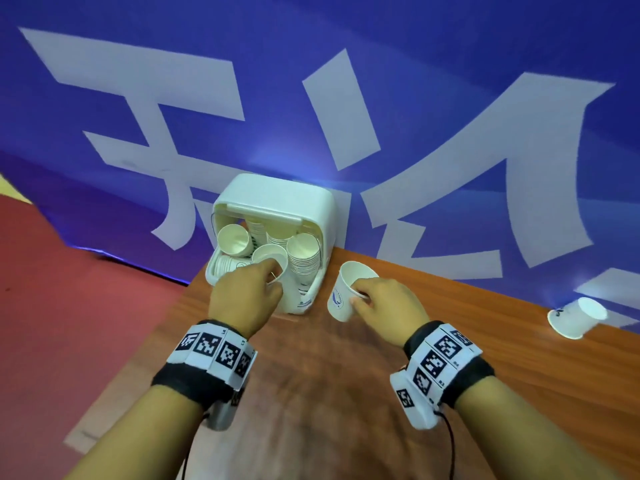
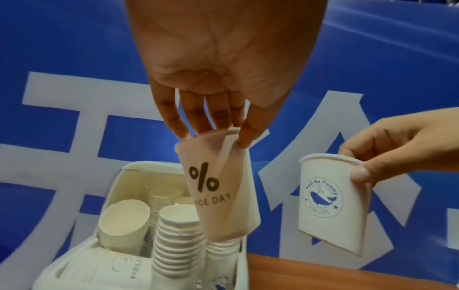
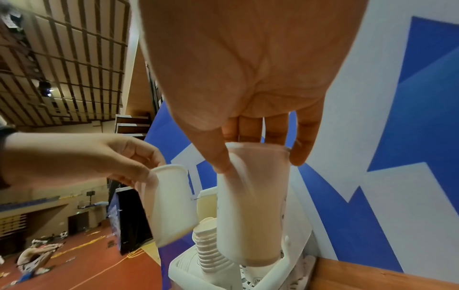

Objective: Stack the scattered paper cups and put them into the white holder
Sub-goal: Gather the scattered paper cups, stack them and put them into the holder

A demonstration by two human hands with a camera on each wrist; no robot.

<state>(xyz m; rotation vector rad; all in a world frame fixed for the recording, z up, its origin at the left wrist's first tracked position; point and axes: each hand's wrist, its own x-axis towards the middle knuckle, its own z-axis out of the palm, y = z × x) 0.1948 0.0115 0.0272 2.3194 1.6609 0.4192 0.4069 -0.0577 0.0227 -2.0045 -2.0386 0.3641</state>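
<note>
The head view looks down on the white holder [image 1: 277, 209] from above. Both wrist views sit close beside it, facing the blue banner [image 2: 74, 49].

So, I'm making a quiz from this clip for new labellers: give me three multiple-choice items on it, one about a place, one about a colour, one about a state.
1. Where is the cup lying on its side?
A. Far right of the table
B. Inside the holder
C. On the floor

2. What colour is the whale print on the cup in the right hand?
A. Red
B. Blue
C. Green

3. How does the left hand hold its cup?
A. Flat palm beneath it
B. Not touching it
C. Pinching the rim

Answers:
1 A: the tipped cup lies far right on the table, away from the holder.
2 B: the whale cup in the right hand shows a blue print.
3 C: the left hand pinches the rim of the "%" cup.
</note>
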